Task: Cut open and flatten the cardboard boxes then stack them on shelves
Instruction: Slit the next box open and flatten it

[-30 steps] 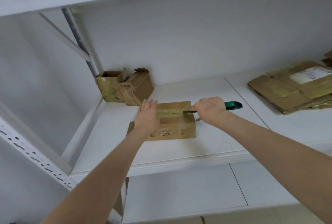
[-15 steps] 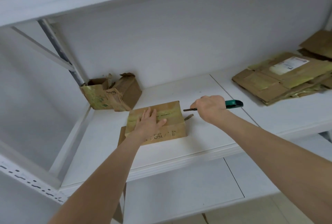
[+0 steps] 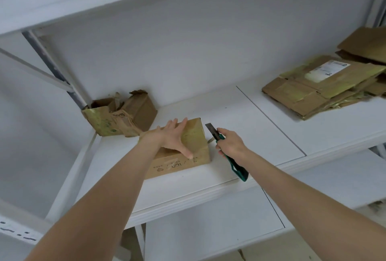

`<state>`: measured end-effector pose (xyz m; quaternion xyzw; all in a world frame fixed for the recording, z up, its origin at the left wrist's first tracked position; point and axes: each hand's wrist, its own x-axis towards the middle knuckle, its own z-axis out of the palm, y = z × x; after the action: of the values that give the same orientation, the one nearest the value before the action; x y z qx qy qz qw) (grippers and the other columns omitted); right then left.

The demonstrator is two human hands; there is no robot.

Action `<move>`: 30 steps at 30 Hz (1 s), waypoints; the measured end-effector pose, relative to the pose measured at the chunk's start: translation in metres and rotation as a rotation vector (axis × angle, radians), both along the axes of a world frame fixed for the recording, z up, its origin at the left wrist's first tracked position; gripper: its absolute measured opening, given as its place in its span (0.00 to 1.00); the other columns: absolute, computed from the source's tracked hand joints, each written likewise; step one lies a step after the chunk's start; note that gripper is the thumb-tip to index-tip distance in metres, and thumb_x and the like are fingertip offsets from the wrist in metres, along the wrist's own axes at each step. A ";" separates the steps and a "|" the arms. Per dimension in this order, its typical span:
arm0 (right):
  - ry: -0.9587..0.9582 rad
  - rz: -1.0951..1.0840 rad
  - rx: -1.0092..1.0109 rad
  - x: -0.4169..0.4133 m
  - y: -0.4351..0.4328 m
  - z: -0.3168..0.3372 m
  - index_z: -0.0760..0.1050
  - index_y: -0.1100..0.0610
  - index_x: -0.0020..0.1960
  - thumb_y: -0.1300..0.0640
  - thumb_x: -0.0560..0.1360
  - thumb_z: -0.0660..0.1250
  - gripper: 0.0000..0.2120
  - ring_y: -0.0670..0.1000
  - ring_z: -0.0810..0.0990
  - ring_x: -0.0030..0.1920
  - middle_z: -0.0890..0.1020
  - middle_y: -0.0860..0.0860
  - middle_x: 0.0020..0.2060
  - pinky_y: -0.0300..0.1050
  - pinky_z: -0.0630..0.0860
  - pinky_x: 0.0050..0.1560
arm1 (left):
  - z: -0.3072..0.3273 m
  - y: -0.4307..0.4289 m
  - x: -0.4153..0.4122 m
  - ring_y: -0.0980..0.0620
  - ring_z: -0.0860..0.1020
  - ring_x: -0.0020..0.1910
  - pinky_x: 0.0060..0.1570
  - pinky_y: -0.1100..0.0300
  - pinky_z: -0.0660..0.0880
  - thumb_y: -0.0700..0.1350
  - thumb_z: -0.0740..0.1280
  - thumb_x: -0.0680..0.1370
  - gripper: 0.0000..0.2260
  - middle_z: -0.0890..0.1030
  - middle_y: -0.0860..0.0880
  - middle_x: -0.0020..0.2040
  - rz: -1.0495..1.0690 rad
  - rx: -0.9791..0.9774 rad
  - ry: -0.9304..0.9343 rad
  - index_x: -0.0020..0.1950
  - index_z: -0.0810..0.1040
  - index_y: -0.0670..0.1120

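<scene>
A small taped cardboard box [image 3: 196, 152] sits near the front of the white shelf [image 3: 240, 118]. My left hand [image 3: 174, 136] lies flat on its top with the fingers spread and the thumb down over the near face. Just right of the box, my right hand [image 3: 230, 145] grips a green utility knife [image 3: 238, 168]. Its blade [image 3: 211, 130] points up and away, clear of the cardboard.
Two torn open boxes [image 3: 121, 114] stand in the shelf's back left corner by a grey upright. A pile of flattened cardboard [image 3: 325, 85] lies on the shelf at the right. Another white shelf [image 3: 208, 225] runs below.
The knife has come out of the tape seam on the box top and swung from level to pointing away. My left hand slid further across the top, and the box turned a little.
</scene>
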<state>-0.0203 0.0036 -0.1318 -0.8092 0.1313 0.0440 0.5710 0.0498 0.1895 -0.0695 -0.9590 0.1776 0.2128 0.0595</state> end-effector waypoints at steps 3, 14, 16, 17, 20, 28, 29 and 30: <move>-0.007 -0.001 -0.001 0.000 -0.006 -0.007 0.65 0.47 0.75 0.67 0.78 0.55 0.28 0.52 0.77 0.33 0.79 0.56 0.52 0.45 0.76 0.37 | -0.006 -0.004 0.003 0.45 0.47 0.78 0.74 0.39 0.50 0.67 0.75 0.62 0.62 0.42 0.48 0.79 0.004 0.050 0.032 0.77 0.32 0.55; -0.108 0.065 -0.104 0.005 -0.005 0.000 0.72 0.44 0.69 0.61 0.80 0.58 0.21 0.57 0.80 0.46 0.79 0.49 0.43 0.55 0.79 0.54 | -0.016 0.001 -0.018 0.44 0.52 0.77 0.73 0.45 0.54 0.66 0.73 0.67 0.56 0.47 0.48 0.79 -0.036 -0.027 -0.154 0.80 0.38 0.51; -0.109 0.072 -0.122 0.006 -0.003 0.000 0.73 0.44 0.68 0.61 0.80 0.58 0.21 0.58 0.81 0.49 0.80 0.50 0.46 0.57 0.79 0.56 | -0.021 0.003 -0.016 0.45 0.51 0.77 0.74 0.43 0.52 0.66 0.73 0.66 0.56 0.48 0.47 0.79 -0.034 -0.053 -0.172 0.80 0.39 0.51; -0.107 0.075 -0.128 0.006 -0.003 0.000 0.73 0.43 0.68 0.61 0.80 0.58 0.21 0.58 0.81 0.50 0.80 0.50 0.47 0.57 0.79 0.55 | -0.026 0.006 -0.013 0.46 0.50 0.77 0.75 0.42 0.50 0.67 0.73 0.65 0.57 0.49 0.46 0.78 -0.036 -0.077 -0.181 0.80 0.39 0.51; -0.099 0.077 -0.137 0.006 -0.002 0.000 0.73 0.43 0.68 0.61 0.80 0.58 0.21 0.59 0.81 0.49 0.81 0.51 0.47 0.56 0.79 0.55 | -0.035 0.011 -0.009 0.46 0.49 0.77 0.75 0.40 0.47 0.68 0.74 0.63 0.58 0.50 0.45 0.78 -0.036 -0.124 -0.205 0.80 0.41 0.51; -0.087 0.030 -0.061 0.007 0.000 -0.005 0.71 0.44 0.70 0.61 0.80 0.59 0.22 0.50 0.77 0.36 0.80 0.49 0.40 0.52 0.80 0.50 | -0.037 0.012 -0.016 0.46 0.49 0.77 0.74 0.41 0.48 0.66 0.74 0.64 0.57 0.51 0.45 0.77 -0.039 -0.146 -0.244 0.80 0.42 0.49; -0.087 0.034 -0.053 0.006 0.000 -0.004 0.72 0.44 0.70 0.62 0.80 0.59 0.22 0.51 0.77 0.35 0.80 0.49 0.39 0.51 0.80 0.47 | -0.037 0.012 -0.017 0.46 0.49 0.77 0.74 0.41 0.48 0.66 0.74 0.64 0.57 0.51 0.45 0.77 -0.038 -0.148 -0.246 0.80 0.42 0.50; -0.086 0.043 -0.049 0.005 -0.001 -0.002 0.72 0.45 0.70 0.62 0.80 0.58 0.22 0.52 0.76 0.35 0.80 0.51 0.39 0.50 0.80 0.45 | -0.037 0.012 -0.017 0.46 0.49 0.77 0.74 0.41 0.48 0.66 0.74 0.64 0.57 0.51 0.45 0.77 -0.037 -0.150 -0.249 0.80 0.42 0.50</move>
<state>-0.0152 0.0023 -0.1339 -0.8266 0.0905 0.0182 0.5552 0.0327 0.2013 -0.1068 -0.9763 0.2017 0.0770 0.0129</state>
